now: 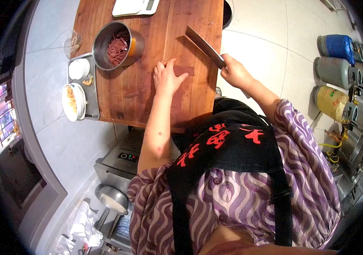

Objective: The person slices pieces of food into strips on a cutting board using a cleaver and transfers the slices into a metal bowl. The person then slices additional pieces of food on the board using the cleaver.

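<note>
My right hand (235, 72) grips the handle of a cleaver (205, 46), whose broad blade is raised over the table's right edge and points up and left. My left hand (168, 77) is open, fingers spread, over the wooden table (147, 102). Beside its thumb and fingers lies a flat dark red piece of food (185, 71), partly hidden by the hand; whether the fingertips press on it I cannot tell. Reddish smears mark the wood nearby. Up and left of the left hand stands a metal pot (100, 39) holding dark red cut strips (118, 50).
A white kitchen scale (132, 7) sits at the table's far end. Along the left side are a grey tray (92, 100), stacked white dishes (79, 69) and a bowl with yellowish pieces (70, 97). Several gas cylinders (333, 70) stand on the floor at the right.
</note>
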The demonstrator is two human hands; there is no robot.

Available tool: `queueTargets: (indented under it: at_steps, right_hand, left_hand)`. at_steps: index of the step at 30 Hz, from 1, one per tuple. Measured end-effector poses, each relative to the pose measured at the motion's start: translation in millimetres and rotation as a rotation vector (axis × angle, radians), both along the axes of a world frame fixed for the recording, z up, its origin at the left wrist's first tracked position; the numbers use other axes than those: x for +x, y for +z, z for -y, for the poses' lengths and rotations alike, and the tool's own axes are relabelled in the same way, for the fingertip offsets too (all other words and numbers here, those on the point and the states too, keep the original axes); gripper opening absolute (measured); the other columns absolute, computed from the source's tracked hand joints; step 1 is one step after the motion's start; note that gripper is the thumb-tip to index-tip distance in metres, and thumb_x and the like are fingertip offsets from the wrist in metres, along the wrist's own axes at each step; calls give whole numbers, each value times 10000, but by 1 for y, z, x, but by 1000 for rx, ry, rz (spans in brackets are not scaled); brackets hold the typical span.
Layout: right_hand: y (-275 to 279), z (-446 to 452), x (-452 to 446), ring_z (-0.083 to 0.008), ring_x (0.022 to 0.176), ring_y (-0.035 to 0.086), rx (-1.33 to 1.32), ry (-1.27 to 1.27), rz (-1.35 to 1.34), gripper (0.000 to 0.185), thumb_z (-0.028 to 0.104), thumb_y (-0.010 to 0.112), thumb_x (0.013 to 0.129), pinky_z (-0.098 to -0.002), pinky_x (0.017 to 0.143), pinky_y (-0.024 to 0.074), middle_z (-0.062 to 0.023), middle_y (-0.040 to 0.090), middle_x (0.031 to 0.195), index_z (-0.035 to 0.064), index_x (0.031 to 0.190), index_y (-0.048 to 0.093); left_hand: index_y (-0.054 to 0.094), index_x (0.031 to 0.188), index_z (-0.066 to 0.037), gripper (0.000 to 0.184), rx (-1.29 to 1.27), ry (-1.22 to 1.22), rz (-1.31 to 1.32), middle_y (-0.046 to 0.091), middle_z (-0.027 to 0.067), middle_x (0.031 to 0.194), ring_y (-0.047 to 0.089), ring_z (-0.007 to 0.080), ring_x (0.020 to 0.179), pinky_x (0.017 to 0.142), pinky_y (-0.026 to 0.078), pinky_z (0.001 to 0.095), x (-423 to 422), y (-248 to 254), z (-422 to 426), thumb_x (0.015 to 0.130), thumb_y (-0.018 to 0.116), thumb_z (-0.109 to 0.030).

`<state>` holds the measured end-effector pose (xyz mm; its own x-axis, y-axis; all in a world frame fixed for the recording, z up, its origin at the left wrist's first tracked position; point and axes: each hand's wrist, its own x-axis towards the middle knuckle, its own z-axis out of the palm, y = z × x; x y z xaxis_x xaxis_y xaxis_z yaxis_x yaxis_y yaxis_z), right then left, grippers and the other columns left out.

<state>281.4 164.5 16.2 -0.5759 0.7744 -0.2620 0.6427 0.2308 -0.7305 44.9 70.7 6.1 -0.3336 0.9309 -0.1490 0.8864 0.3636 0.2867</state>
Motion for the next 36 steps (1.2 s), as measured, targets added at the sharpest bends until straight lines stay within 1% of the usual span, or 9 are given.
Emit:
queueTargets:
  at_steps: [3,7,10,16,20,23,27,30,36]
  right_hand:
    - [-2,-1,0,-446,918,585,1,7,14,228,59,509,806,-490,808,472,-289,599,950,-18,1020,507]
    - [-1,-1,0,-448,907,586,12,7,-5,227,62,514,804,-492,804,472,-287,600,936,-18,1016,504]
    - [-4,-1,1,-447,901,588,10,2,-21,230,63,516,804,-492,801,472,-284,600,927,-18,1019,501]
    - [-6,-1,2,-442,897,590,20,6,-4,238,67,522,804,-492,788,475,-281,600,918,-16,1026,505]
    - [-9,-2,2,-443,879,592,49,12,-20,224,55,518,806,-490,777,480,-271,605,885,-8,1022,512]
    - [-7,-7,3,-450,850,593,42,54,-25,210,52,501,820,-493,770,482,-258,610,852,3,1024,521]
    - [1,-6,1,-417,787,622,190,212,35,211,60,488,824,-482,705,506,-227,621,816,32,1028,536]
    - [3,1,-2,-360,720,650,356,328,150,223,59,494,804,-450,593,527,-191,630,795,66,1020,549]
    - [10,3,-9,-353,717,652,382,470,106,207,63,493,813,-435,589,535,-176,625,798,62,1012,550]
  left_hand:
    - [591,1154,-121,582,-160,-28,83,512,178,1138,470,376,1138,975,410,456,-17,5,-7,664,828,-328]
    - [590,1080,-91,459,-128,-62,91,531,171,1104,514,362,1092,916,441,434,-29,0,-1,700,814,-218]
    - [589,1032,-60,332,-97,56,477,575,170,1050,569,332,1014,864,464,405,-38,-11,9,753,757,-121]
    - [597,1037,-42,272,-56,122,761,623,139,990,589,242,928,812,468,325,-28,-24,11,786,700,-59]
    - [607,1043,-27,278,112,-144,416,599,171,1022,576,320,985,847,463,384,-14,-18,3,787,699,-86]
    - [617,1003,-20,239,346,-76,137,585,175,1012,565,353,973,851,457,415,0,-3,14,791,698,-94]
    - [641,911,-67,152,176,-132,100,597,111,908,578,302,926,849,457,424,8,-14,54,783,681,-139]
    - [651,932,-65,157,312,-244,67,607,107,928,571,293,946,880,448,418,23,-17,64,792,648,-135]
    - [650,1005,-41,238,423,-243,59,612,118,1001,563,300,1022,950,435,423,32,-27,58,772,640,-89]
